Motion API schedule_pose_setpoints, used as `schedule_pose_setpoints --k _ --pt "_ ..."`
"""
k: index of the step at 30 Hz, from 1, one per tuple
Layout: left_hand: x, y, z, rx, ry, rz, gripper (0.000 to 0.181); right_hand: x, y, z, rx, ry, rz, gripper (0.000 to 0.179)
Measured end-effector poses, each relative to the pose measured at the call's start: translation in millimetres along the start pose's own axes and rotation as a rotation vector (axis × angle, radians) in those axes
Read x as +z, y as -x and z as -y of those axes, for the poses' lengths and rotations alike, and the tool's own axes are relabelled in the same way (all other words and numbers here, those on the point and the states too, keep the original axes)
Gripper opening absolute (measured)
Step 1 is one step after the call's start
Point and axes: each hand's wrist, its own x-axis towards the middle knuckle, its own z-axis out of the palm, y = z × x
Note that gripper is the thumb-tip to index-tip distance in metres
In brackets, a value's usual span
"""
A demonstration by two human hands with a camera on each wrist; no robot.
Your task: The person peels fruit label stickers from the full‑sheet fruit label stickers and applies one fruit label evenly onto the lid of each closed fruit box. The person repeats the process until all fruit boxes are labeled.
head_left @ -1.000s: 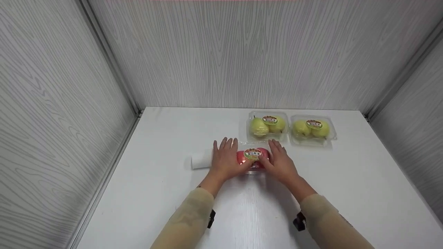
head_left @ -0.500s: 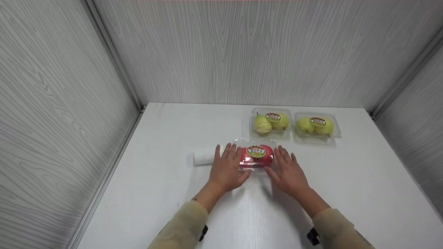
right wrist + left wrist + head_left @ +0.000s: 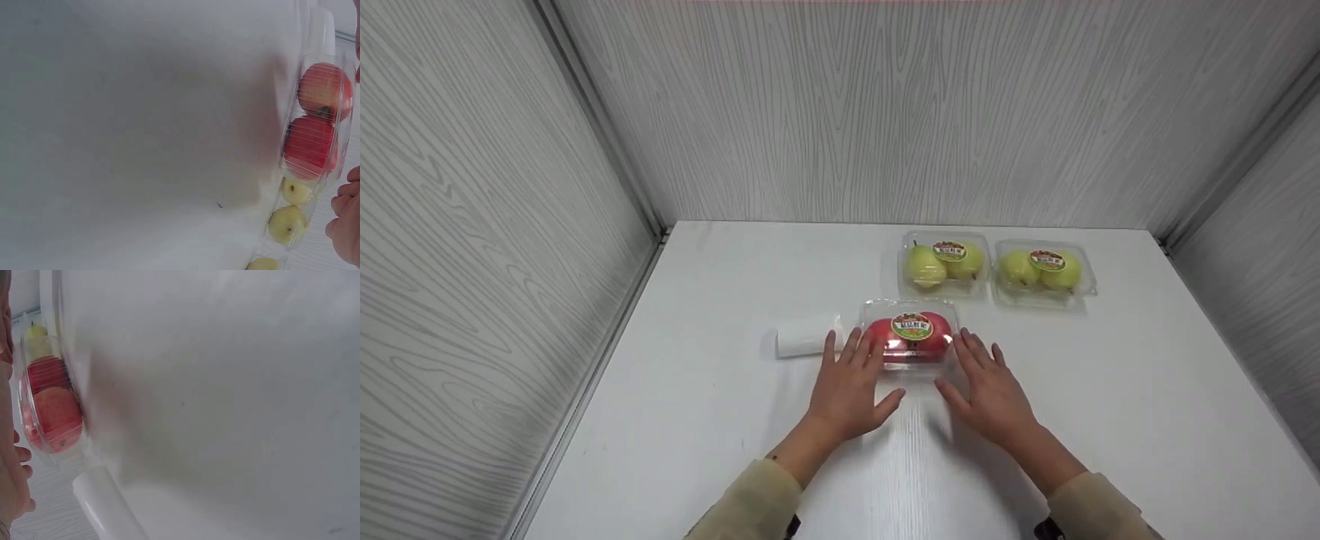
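Observation:
A clear plastic box (image 3: pixel 911 367) with two red apples (image 3: pixel 937 337) inside stands in the middle of the table. Its lid is down and bears an oval label (image 3: pixel 912 326). At the box's near left corner is my left hand (image 3: pixel 844 394), fingers straight and spread; its fingertips overlap the box's edge in the head view, and whether they touch it I cannot tell. My right hand (image 3: pixel 996 394) lies by the near right corner, also with straight fingers, its fingertips close to the box's side. Both wrist views show the apples (image 3: pixel 58 413) through the ribbed wall.
Left of the box lies a white roll (image 3: pixel 802 337), apparently of thin film or bags. Behind it stand two clear boxes of yellow-green pears, a left one (image 3: pixel 945 262) and a right one (image 3: pixel 1046 274). Grey wood-grain panels (image 3: pixel 840 112) enclose the table at the back and sides.
Both hands have come off the lid, spread slightly apart and drawn back toward me. The apple box and its label now show more fully, as does the white roll.

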Motion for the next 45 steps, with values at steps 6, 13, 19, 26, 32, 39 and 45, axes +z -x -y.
schedule_pose_setpoints --k 6,13,19,26,32,39,45 --pt "2.3 3.5 0.7 -0.010 -0.011 0.034 0.086 1 6.9 1 -0.020 0.011 -0.006 0.079" --pt "3.0 6.5 -0.5 -0.003 -0.039 0.027 0.084 2 13.0 -1 -0.027 0.026 -0.011 0.077" --pt "3.2 11.4 -2.6 0.000 -0.062 0.015 0.085 3 17.6 -4 -0.043 0.023 -0.006 0.078" --pt "8.3 14.3 -1.5 0.019 -0.052 0.009 0.085 7 22.1 -4 -0.068 0.023 0.006 0.080" --pt "13.6 15.0 0.3 0.031 -0.018 -0.017 0.085 10 23.1 -2 -0.050 0.012 0.033 0.083" --pt "17.7 15.7 6.1 0.054 0.008 -0.087 0.081 10 20.4 -1 -0.027 0.008 0.067 0.084" --pt "19.9 16.1 9.9 0.060 -0.003 -0.115 0.081 11 18.2 2 -0.021 0.008 0.069 0.083"
